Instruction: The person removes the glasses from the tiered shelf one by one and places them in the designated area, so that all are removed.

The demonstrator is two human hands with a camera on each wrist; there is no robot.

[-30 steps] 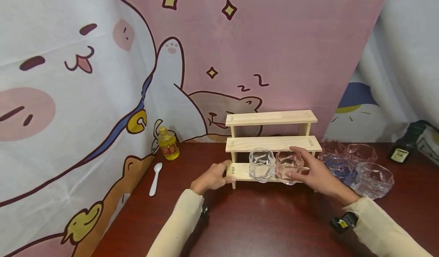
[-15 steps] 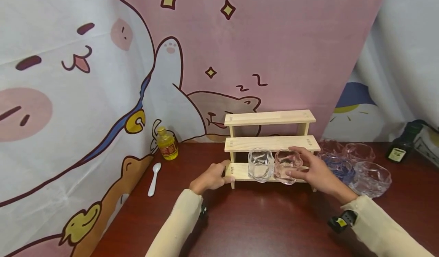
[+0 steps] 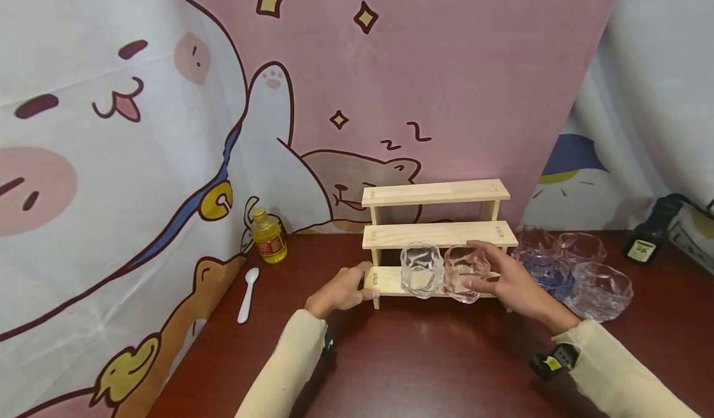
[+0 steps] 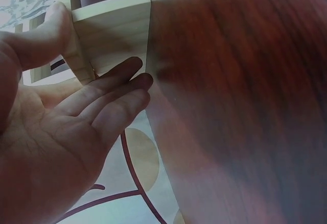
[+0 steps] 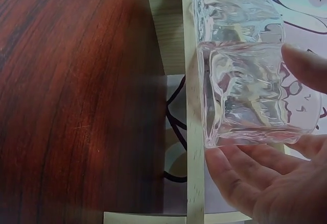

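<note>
A three-tier wooden stand (image 3: pixel 440 235) is on the table, with two wavy glasses side by side on its lowest step. On the left is a clear glass (image 3: pixel 419 270); close beside it is a pink-tinted glass (image 3: pixel 460 266). My right hand (image 3: pixel 515 286) holds the pink-tinted glass, thumb on one side and fingers on the other, as the right wrist view shows. With thumb and forefinger, my left hand (image 3: pixel 338 292) pinches the left end of the lowest step; its other fingers (image 4: pixel 120 114) extend loosely below the board.
Several more glasses (image 3: pixel 599 291), clear, pinkish and blue, cluster right of the stand. Beyond them is a dark green bottle (image 3: pixel 649 235). At left are a yellow oil bottle (image 3: pixel 270 238) and a white spoon (image 3: pixel 248 295). A printed cloth (image 3: pixel 457 64) hangs behind the table.
The view has shifted slightly, so everything sits a little further left in the picture. Both hands keep their places on the stand and the pink-tinted glass.
</note>
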